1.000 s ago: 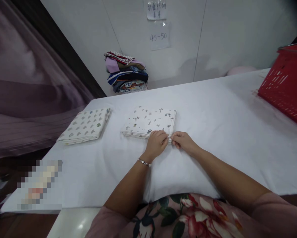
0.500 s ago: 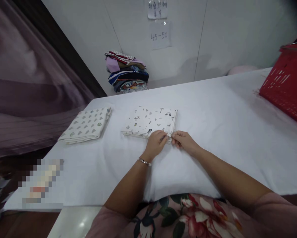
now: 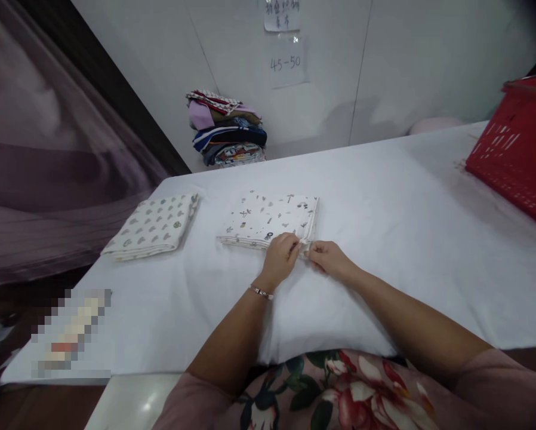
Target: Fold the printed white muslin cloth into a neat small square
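Note:
A white cloth (image 3: pixel 268 216) with small dark and green prints lies folded in a rectangle at the middle of the table. At its near right corner, my left hand (image 3: pixel 280 255) pinches the layered edge between thumb and fingers. Just to the right, my right hand (image 3: pixel 328 258) is closed on the same corner, gripping the lower layers. My fingertips hide part of that corner. Further left rests a second folded cloth (image 3: pixel 154 226), white with grey-green mushroom-like prints, touched by neither hand.
A white-covered table (image 3: pixel 384 197) spans the view. At the right edge stands a red plastic basket (image 3: pixel 518 143). Behind the table, a pile of folded fabrics (image 3: pixel 227 128) sits against the wall. A pixelated object (image 3: pixel 77 328) lies at the front left, beneath a purple curtain (image 3: pixel 66 161).
My right hand has shifted slightly down and left at the corner, fingers curled tighter. My left hand has barely moved. The whole view has drifted a little.

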A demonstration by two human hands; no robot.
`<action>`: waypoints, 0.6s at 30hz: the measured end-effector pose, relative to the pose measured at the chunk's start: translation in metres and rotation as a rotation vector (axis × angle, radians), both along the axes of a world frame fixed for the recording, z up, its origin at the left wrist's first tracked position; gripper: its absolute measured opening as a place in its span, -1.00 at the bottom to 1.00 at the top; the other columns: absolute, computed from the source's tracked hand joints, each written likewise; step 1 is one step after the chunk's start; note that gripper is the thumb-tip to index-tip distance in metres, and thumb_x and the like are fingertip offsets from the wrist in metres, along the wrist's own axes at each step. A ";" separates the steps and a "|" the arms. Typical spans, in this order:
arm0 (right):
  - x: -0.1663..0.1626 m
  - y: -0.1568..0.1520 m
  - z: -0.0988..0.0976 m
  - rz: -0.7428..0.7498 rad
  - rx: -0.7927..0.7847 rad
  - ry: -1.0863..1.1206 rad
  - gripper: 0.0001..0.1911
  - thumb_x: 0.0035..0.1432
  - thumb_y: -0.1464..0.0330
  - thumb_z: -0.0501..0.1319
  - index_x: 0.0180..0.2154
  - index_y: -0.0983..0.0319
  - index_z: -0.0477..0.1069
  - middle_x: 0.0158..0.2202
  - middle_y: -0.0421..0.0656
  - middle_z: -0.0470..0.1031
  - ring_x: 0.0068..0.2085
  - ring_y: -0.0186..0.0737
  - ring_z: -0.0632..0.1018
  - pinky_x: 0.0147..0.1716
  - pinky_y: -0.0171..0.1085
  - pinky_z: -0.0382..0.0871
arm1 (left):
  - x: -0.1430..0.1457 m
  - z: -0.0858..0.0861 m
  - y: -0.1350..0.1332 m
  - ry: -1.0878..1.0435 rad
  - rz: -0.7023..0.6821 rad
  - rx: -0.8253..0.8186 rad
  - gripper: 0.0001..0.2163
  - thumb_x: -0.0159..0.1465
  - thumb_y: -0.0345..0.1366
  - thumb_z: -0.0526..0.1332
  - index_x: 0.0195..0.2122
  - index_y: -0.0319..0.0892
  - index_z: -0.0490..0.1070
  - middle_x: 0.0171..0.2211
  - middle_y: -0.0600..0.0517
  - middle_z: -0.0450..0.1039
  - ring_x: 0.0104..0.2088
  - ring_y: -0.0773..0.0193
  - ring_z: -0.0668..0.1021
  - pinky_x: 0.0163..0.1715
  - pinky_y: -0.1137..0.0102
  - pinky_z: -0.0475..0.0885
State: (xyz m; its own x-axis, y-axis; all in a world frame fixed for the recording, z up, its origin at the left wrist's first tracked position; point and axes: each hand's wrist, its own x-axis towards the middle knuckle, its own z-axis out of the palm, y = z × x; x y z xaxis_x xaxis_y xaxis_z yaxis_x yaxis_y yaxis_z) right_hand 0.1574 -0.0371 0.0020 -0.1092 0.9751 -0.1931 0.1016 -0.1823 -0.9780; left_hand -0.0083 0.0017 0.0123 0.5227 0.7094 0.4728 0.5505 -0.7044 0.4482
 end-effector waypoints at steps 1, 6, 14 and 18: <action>0.000 0.000 0.000 -0.004 -0.008 0.021 -0.75 -0.01 0.25 0.21 -0.57 0.21 0.22 -0.68 -0.29 0.34 -0.71 -0.45 0.27 -0.71 -0.41 0.08 | 0.000 0.001 0.000 0.022 -0.002 0.026 -0.89 0.31 -0.33 0.01 -0.27 -0.15 0.31 -0.26 -0.01 0.40 -0.20 0.24 0.42 -0.17 0.31 0.32; 0.001 0.002 0.003 -0.020 -0.074 0.155 -0.77 -0.03 0.25 0.22 -0.57 0.22 0.24 -0.67 -0.27 0.36 -0.71 -0.46 0.26 -0.74 -0.41 0.00 | -0.001 0.006 -0.001 0.150 -0.025 0.132 -0.86 0.32 -0.35 -0.02 -0.24 -0.15 0.32 -0.22 -0.04 0.42 -0.15 0.20 0.42 -0.12 0.25 0.29; 0.000 0.000 0.007 -0.017 -0.061 0.264 -0.75 -0.03 0.23 0.24 -0.54 0.24 0.26 -0.63 -0.29 0.37 -0.69 -0.48 0.26 -0.71 -0.41 0.01 | -0.007 0.007 -0.003 0.156 -0.124 0.018 -0.85 0.25 -0.26 0.10 -0.17 -0.14 0.31 -0.19 -0.03 0.42 -0.13 0.17 0.43 -0.13 0.25 0.32; 0.001 0.001 0.006 0.008 -0.034 0.270 -0.74 -0.02 0.19 0.24 -0.51 0.24 0.29 -0.60 -0.28 0.40 -0.67 -0.49 0.27 -0.70 -0.42 0.01 | -0.008 0.003 -0.001 0.087 -0.076 -0.009 -0.89 0.26 -0.28 0.10 -0.22 -0.13 0.32 -0.24 -0.01 0.43 -0.18 0.21 0.44 -0.16 0.28 0.33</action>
State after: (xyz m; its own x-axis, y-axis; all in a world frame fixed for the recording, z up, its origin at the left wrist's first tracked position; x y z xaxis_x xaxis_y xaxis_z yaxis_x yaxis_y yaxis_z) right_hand 0.1584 -0.0361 0.0079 -0.1685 0.9674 -0.1891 -0.1604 -0.2162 -0.9631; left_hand -0.0158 0.0008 0.0150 0.6142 0.6698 0.4173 0.5327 -0.7420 0.4070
